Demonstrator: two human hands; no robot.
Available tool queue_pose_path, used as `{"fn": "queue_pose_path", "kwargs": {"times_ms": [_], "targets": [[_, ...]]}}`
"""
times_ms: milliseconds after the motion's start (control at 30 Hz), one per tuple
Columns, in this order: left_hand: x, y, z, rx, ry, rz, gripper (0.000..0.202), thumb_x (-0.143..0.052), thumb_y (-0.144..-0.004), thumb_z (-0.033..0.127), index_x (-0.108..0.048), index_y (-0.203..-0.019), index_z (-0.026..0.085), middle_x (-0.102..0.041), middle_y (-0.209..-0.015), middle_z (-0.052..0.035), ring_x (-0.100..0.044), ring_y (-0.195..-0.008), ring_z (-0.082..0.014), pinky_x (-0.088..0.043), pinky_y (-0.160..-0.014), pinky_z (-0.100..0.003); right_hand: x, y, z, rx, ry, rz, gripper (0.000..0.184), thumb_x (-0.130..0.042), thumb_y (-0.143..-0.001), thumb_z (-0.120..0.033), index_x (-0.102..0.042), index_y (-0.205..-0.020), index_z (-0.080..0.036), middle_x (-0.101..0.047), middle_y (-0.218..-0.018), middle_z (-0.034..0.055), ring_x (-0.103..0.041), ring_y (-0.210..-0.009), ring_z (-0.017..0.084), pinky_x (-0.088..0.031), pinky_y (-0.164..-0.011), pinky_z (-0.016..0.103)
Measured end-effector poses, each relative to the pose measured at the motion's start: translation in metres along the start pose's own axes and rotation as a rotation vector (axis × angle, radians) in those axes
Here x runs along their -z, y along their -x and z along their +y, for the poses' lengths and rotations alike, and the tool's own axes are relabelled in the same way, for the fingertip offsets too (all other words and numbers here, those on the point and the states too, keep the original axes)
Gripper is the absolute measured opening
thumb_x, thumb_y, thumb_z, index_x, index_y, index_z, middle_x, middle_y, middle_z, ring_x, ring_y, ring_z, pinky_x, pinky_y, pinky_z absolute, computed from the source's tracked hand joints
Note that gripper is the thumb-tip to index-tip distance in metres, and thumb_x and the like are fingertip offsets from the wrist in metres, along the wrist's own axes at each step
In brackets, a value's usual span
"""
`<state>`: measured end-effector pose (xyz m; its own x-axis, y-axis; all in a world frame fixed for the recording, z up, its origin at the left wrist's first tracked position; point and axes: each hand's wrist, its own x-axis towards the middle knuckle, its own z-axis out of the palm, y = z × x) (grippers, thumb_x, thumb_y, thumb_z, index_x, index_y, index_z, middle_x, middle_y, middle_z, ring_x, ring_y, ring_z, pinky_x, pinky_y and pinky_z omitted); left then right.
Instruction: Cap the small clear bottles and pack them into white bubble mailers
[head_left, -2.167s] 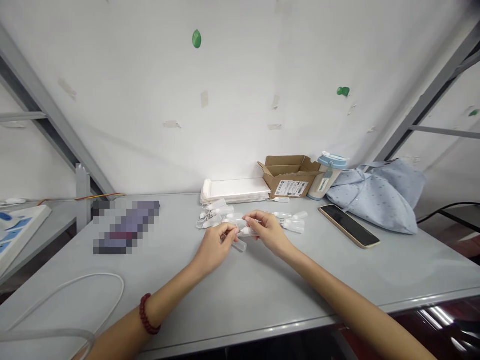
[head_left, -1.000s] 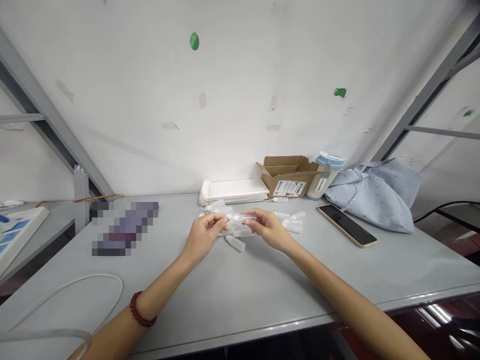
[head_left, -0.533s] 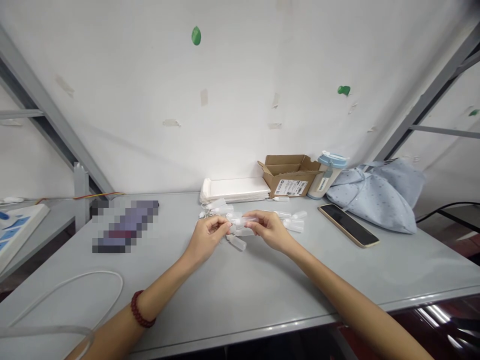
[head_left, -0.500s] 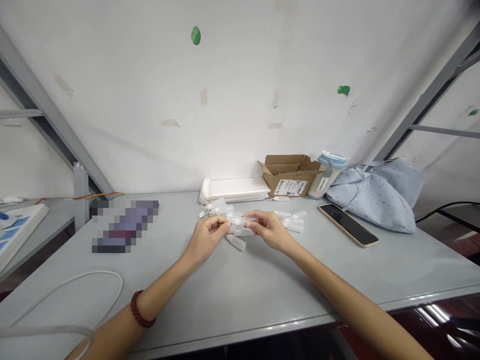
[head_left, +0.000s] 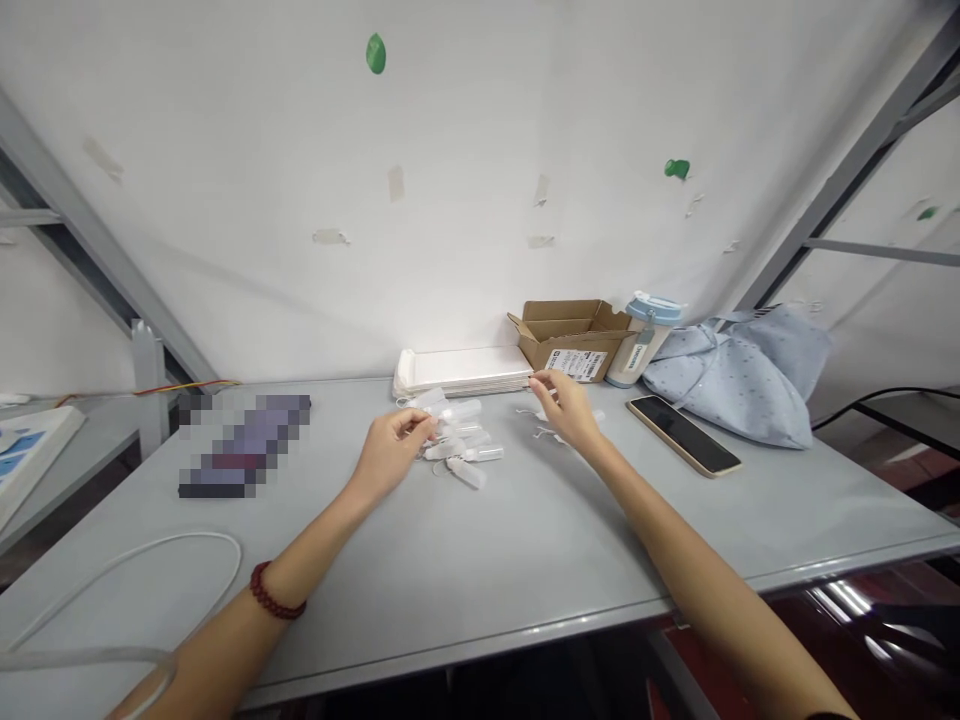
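Gray table (head_left: 465,570) spans the foreground; blue fabric bag (head_left: 750,385) at its right, open cardboard box (head_left: 541,352) and white flat stack (head_left: 471,368) along its back edge. Right hand (head_left: 570,408) above the table, just in front of the box: thumb and index slightly parted, nothing seen between them. Left hand (head_left: 390,448): thumb and index pinched together, apparently on the capped end of 1 clear tube (head_left: 463,410) over the loose tubes (head_left: 469,473); blur obscures the exact grip. Step judged: handling tubes singly. Next move should call for a steady left pinch and right fingertips spread wide enough for 1 tube.
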<state>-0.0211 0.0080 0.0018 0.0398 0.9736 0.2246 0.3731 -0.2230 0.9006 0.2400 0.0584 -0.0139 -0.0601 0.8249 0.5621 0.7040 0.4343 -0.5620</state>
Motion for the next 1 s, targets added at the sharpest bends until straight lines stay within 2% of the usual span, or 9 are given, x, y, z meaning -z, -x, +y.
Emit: {"fn": "queue_pose_path", "kwargs": {"times_ms": [33, 100, 167, 267, 367, 567, 700, 800, 1000], "targets": [[0.002, -0.003, -0.003, 0.010, -0.009, 0.029, 0.026, -0.057, -0.072, 0.041, -0.063, -0.066, 0.016, -0.061, -0.064, -0.0013, -0.053, -0.063, -0.0148, -0.040, -0.061, -0.025, 0.002, -0.003, 0.013, 0.013, 0.096, 0.008, 0.028, -0.041, -0.088, -0.036, -0.059, -0.092, -0.016, -0.063, -0.089, 0.0099, -0.057, -0.081, 0.020, -0.044, -0.072, 0.032], [0.007, -0.009, -0.010, 0.029, -0.027, 0.072, 0.026, -0.059, -0.070, 0.041, -0.065, -0.066, 0.016, -0.063, -0.063, -0.0017, -0.055, -0.064, -0.0162, -0.041, -0.063, -0.026, 0.004, -0.007, 0.035, 0.033, 0.263, -0.059, 0.026, -0.041, -0.087, -0.031, -0.059, -0.096, -0.015, -0.062, -0.097, 0.0128, -0.055, -0.093, 0.024, -0.041, -0.083, 0.037], [0.010, -0.013, -0.017, 0.038, -0.052, 0.090, 0.026, -0.060, -0.068, 0.041, -0.067, -0.068, 0.017, -0.065, -0.064, -0.0020, -0.056, -0.065, -0.0174, -0.042, -0.064, -0.027, 0.005, -0.007, 0.049, -0.031, 0.391, -0.129, 0.030, -0.042, -0.087, -0.030, -0.058, -0.107, -0.014, -0.059, -0.110, 0.0150, -0.050, -0.104, 0.027, -0.039, -0.086, 0.038], [0.011, -0.016, -0.023, 0.026, -0.102, 0.079, 0.027, -0.060, -0.067, 0.042, -0.069, -0.071, 0.017, -0.069, -0.073, -0.0030, -0.058, -0.070, -0.0192, -0.043, -0.068, -0.028, 0.005, -0.005, 0.055, -0.146, 0.497, -0.207, 0.037, -0.041, -0.088, -0.033, -0.053, -0.119, -0.015, -0.052, -0.123, 0.0154, -0.044, -0.113, 0.030, -0.038, -0.086, 0.040], [0.010, -0.015, -0.024, 0.023, -0.161, 0.064, 0.029, -0.060, -0.067, 0.043, -0.071, -0.074, 0.016, -0.071, -0.081, -0.0040, -0.059, -0.074, -0.0206, -0.043, -0.070, -0.029, 0.004, -0.003, 0.053, -0.174, 0.519, -0.250, 0.039, -0.040, -0.089, -0.034, -0.052, -0.122, -0.018, -0.050, -0.129, 0.0140, -0.042, -0.116, 0.031, -0.036, -0.086, 0.043], [0.010, -0.013, -0.022, 0.019, -0.238, 0.027, 0.030, -0.056, -0.071, 0.041, -0.072, -0.083, 0.018, -0.072, -0.087, -0.0034, -0.059, -0.075, -0.0202, -0.043, -0.069, -0.028, 0.006, -0.005, 0.055, -0.192, 0.529, -0.255, 0.034, -0.042, -0.088, -0.030, -0.056, -0.118, -0.020, -0.051, -0.124, 0.0134, -0.044, -0.113, 0.030, -0.038, -0.086, 0.042], [0.009, -0.013, -0.024, 0.000, -0.243, 0.008, 0.029, -0.054, -0.074, 0.040, -0.071, -0.080, 0.018, -0.071, -0.084, -0.0025, -0.060, -0.077, -0.0203, -0.043, -0.072, -0.027, 0.007, -0.007, 0.060, -0.219, 0.539, -0.226, 0.033, -0.043, -0.084, -0.017, -0.058, -0.114, -0.013, -0.054, -0.112, 0.0167, -0.051, -0.103, 0.027, -0.040, -0.086, 0.039], [0.008, -0.014, -0.025, 0.027, -0.201, 0.006, 0.030, -0.053, -0.075, 0.041, -0.070, -0.079, 0.016, -0.071, -0.082, -0.0029, -0.061, -0.078, -0.0206, -0.043, -0.072, -0.027, 0.007, -0.008, 0.064, -0.227, 0.537, -0.197, 0.033, -0.044, -0.082, -0.010, -0.062, -0.109, -0.012, -0.055, -0.107, 0.0169, -0.051, -0.104, 0.027, -0.041, -0.086, 0.040], [0.008, -0.014, -0.024, 0.026, -0.174, 0.067, 0.032, -0.052, -0.075, 0.041, -0.069, -0.083, 0.015, -0.070, -0.087, -0.0053, -0.060, -0.084, -0.0210, -0.043, -0.075, -0.028, 0.004, -0.007, 0.072, -0.221, 0.510, -0.159, 0.026, -0.048, -0.079, -0.012, -0.065, -0.098, -0.013, -0.057, -0.101, 0.0173, -0.055, -0.100, 0.031, -0.044, -0.081, 0.044]]}}
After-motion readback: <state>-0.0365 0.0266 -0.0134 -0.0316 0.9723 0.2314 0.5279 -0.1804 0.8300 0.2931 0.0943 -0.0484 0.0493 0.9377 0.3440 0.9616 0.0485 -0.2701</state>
